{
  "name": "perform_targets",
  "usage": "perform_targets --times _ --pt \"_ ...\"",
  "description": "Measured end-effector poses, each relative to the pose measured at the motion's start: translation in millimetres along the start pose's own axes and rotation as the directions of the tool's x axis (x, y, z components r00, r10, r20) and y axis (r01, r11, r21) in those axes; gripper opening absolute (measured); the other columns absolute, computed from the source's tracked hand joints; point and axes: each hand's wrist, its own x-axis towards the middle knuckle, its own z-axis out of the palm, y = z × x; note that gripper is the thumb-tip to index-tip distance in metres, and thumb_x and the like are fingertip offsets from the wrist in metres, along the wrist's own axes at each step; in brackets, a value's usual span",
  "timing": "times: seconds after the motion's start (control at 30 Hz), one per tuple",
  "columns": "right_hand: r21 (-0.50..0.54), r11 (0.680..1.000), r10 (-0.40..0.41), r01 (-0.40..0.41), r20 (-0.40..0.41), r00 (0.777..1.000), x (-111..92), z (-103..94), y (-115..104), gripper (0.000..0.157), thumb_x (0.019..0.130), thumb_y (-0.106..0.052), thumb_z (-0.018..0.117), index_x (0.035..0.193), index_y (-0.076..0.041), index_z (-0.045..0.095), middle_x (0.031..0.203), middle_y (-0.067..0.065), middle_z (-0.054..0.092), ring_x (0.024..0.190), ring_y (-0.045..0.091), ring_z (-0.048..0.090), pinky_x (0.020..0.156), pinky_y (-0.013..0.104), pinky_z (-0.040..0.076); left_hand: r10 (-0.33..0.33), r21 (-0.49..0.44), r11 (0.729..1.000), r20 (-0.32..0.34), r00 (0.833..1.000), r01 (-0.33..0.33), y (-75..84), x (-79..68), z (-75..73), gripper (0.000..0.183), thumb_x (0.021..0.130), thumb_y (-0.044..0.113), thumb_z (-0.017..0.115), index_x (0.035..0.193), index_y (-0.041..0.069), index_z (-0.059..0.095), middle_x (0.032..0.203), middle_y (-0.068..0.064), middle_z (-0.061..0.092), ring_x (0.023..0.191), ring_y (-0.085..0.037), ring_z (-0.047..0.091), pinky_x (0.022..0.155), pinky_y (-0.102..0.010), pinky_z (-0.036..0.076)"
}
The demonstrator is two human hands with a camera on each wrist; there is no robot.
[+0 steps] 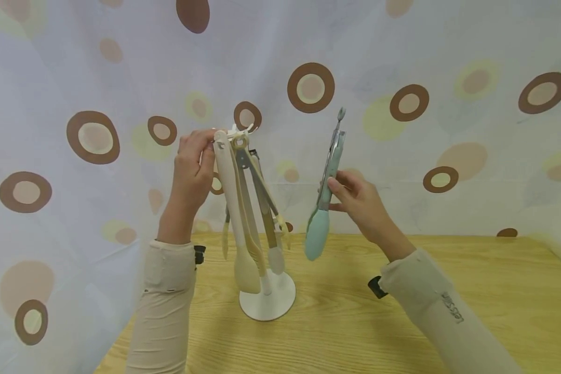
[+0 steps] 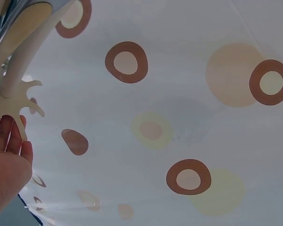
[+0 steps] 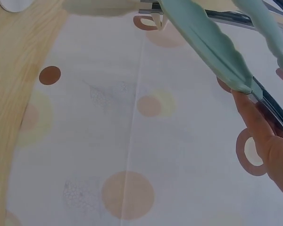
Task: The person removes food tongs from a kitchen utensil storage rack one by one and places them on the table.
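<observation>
A white utensil stand (image 1: pixel 256 309) stands upright on the wooden table, with several cream and grey kitchen utensils hanging from its hooked top. Up at that top, the left hand (image 1: pixel 194 163) holds the rim from the left side. In the left wrist view its fingers curl at the prongs of the hook ring (image 2: pixel 33 104). The right hand (image 1: pixel 362 202) grips mint-green tongs (image 1: pixel 318 234) by the middle, to the right of the stand and above the table. They hang heads down, slightly tilted. In the right wrist view the tongs' scalloped heads (image 3: pixel 207 47) are apart.
Among the hanging utensils are a cream spoon-like one (image 1: pixel 246 272) in front and a grey-tipped one (image 1: pixel 276 259) behind. The light wooden table (image 1: pixel 355 311) runs back to a pale curtain (image 1: pixel 364 62) with brown and beige rings. Dark straps show at both cuffs.
</observation>
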Motion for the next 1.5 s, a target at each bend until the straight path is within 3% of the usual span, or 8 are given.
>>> perform_targets --times 0.23,0.37,0.67,0.97,1.5 --pt "-0.095 0.995 -0.036 0.034 -0.022 0.999 -11 -12.4 -4 0.042 0.098 -0.028 0.053 0.128 0.001 0.053 0.113 0.012 0.059 0.103 0.018 0.062 0.077 0.035 0.055 0.011 0.003 1.000 -0.006 1.000 -0.011 -0.4 0.2 0.0 0.030 0.094 0.005 0.040 0.109 -0.007 0.062 0.111 -0.021 0.064 0.105 -0.036 0.052 0.095 -0.044 0.033" --pt "-0.137 0.989 -0.055 0.049 -0.039 0.998 -19 -21.2 -7 0.043 0.098 -0.026 0.054 0.131 0.003 0.052 0.111 0.004 0.063 0.100 0.014 0.064 0.075 0.033 0.055 0.014 0.000 1.000 -0.010 1.000 -0.014 -1.2 0.0 0.4 0.029 0.093 0.005 0.040 0.108 -0.007 0.062 0.111 -0.022 0.064 0.105 -0.037 0.052 0.095 -0.044 0.033" --pt "-0.232 0.970 -0.087 0.070 -0.062 0.994 -41 -37.7 -19 0.040 0.099 -0.021 0.053 0.129 0.005 0.052 0.106 0.000 0.065 0.096 0.008 0.065 0.072 0.030 0.056 0.034 0.000 0.999 -0.017 0.999 -0.034 -1.7 0.3 1.5 0.029 0.093 0.003 0.040 0.108 -0.008 0.063 0.109 -0.022 0.064 0.103 -0.037 0.054 0.095 -0.043 0.033" --pt "-0.274 0.958 -0.101 0.078 -0.070 0.992 -58 -47.0 -19 0.036 0.098 -0.015 0.053 0.127 0.006 0.053 0.102 -0.003 0.065 0.090 0.008 0.066 0.071 0.030 0.056 0.038 0.003 0.999 -0.023 0.999 -0.038 -0.4 0.7 1.4 0.030 0.094 0.004 0.040 0.107 -0.008 0.063 0.108 -0.022 0.065 0.102 -0.037 0.055 0.094 -0.042 0.033" --pt "-0.420 0.906 -0.106 0.059 -0.088 0.990 -85 -83.6 -23 0.035 0.098 -0.010 0.053 0.130 0.003 0.052 0.104 -0.009 0.065 0.088 0.003 0.067 0.070 0.024 0.054 0.043 -0.006 0.999 -0.014 0.999 -0.043 1.3 0.9 0.1 0.030 0.094 0.003 0.039 0.107 -0.008 0.063 0.109 -0.022 0.065 0.103 -0.037 0.055 0.095 -0.042 0.033"
